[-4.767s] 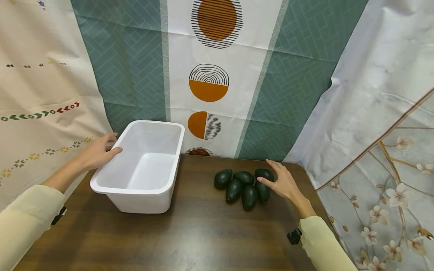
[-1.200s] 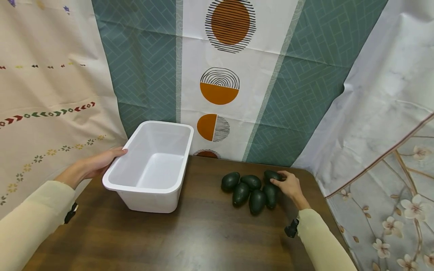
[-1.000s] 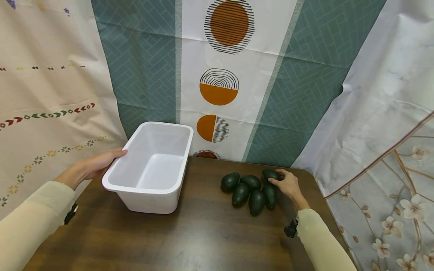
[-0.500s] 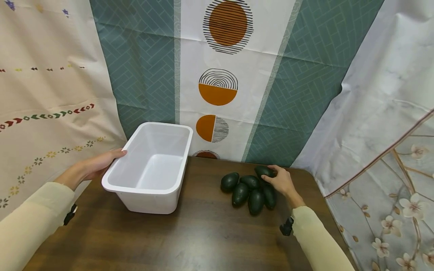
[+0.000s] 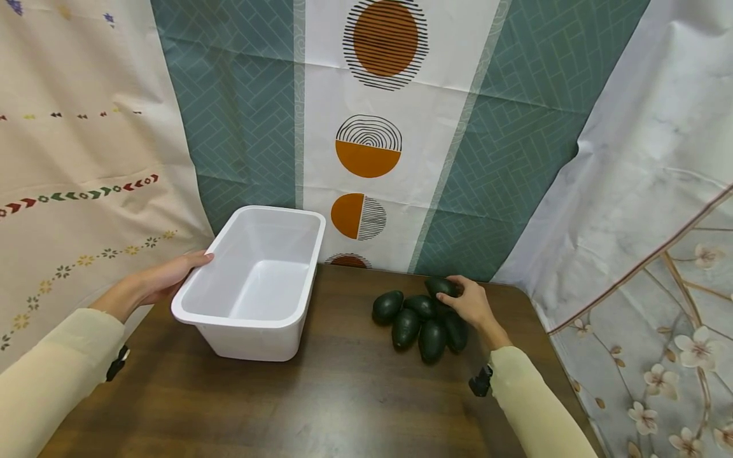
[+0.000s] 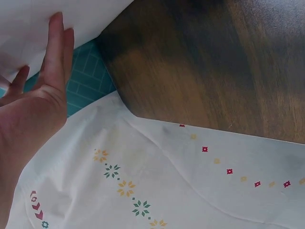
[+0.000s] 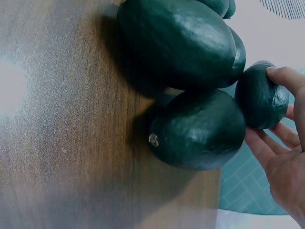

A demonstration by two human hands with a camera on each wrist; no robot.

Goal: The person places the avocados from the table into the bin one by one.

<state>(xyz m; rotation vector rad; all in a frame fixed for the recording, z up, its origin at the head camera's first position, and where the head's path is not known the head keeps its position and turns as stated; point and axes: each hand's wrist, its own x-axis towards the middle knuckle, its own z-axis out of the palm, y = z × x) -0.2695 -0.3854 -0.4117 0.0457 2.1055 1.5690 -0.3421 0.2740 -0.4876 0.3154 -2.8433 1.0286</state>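
A white plastic tub (image 5: 252, 342) stands on the left of the brown table. My left hand (image 5: 166, 278) grips its left rim, thumb over the edge; in the left wrist view the fingers (image 6: 55, 52) lie along the tub's outer wall. At the right, my right hand (image 5: 472, 304) holds a dark green avocado (image 5: 438, 286) between thumb and fingers, at the back of a cluster of avocados (image 5: 405, 328). The right wrist view has the held avocado (image 7: 259, 98) right beside a larger-looking one (image 7: 198, 131) that shows its stem end.
The wooden table (image 5: 343, 394) ends at a patterned green and white cloth (image 5: 366, 242) behind. A cream cloth (image 5: 97, 222) hangs at the left and a flowered white cloth (image 5: 641, 356) at the right.
My left hand has settled onto the tub's rim. My right hand has taken hold of the back avocado and moved it leftward behind the cluster.
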